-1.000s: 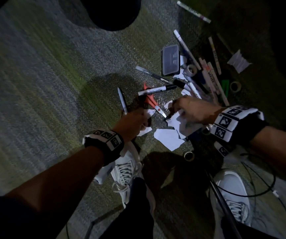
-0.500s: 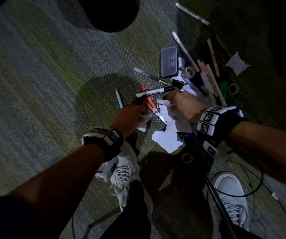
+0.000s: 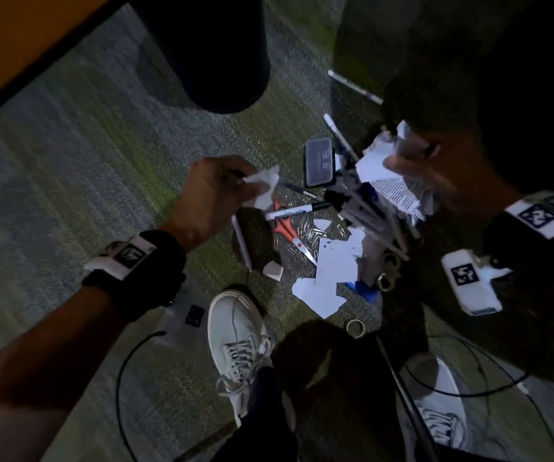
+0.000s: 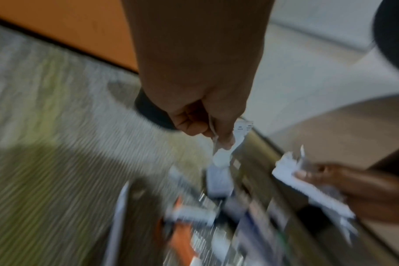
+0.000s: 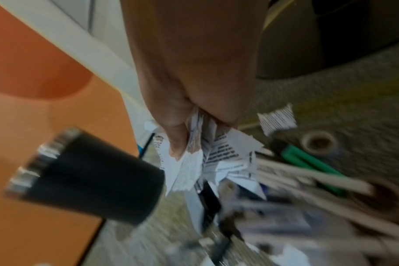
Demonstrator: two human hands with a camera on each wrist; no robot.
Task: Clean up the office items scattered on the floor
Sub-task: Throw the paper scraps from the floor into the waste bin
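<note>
My left hand [image 3: 225, 185] is raised above the carpet and pinches a small white paper scrap [image 3: 264, 183], also seen in the left wrist view as the scrap [image 4: 220, 154] below the curled fingers [image 4: 194, 126]. My right hand [image 3: 435, 171] grips a bunch of torn printed paper [image 3: 389, 175]; the right wrist view shows that paper [image 5: 207, 158] crushed in the fist. Below on the floor lie red-handled scissors [image 3: 285, 228], a black-capped marker [image 3: 297, 211], a pile of pens [image 3: 369, 211], a white pen [image 3: 241, 243] and loose paper pieces [image 3: 332, 265].
A tall black bin [image 3: 209, 48] stands at the back, seen as a black cylinder [image 5: 91, 181] from the right wrist. A dark flat case [image 3: 318, 163], tape rolls [image 3: 355, 327], another marker [image 3: 354, 86], my white shoes [image 3: 235, 331] and black cables [image 3: 469, 391] are on the carpet. An orange wall [image 3: 19, 45] runs at the left.
Both hands have risen off the floor with paper in them, the right one up and to the right with a larger bunch. The view has tilted, showing the bin and wall.
</note>
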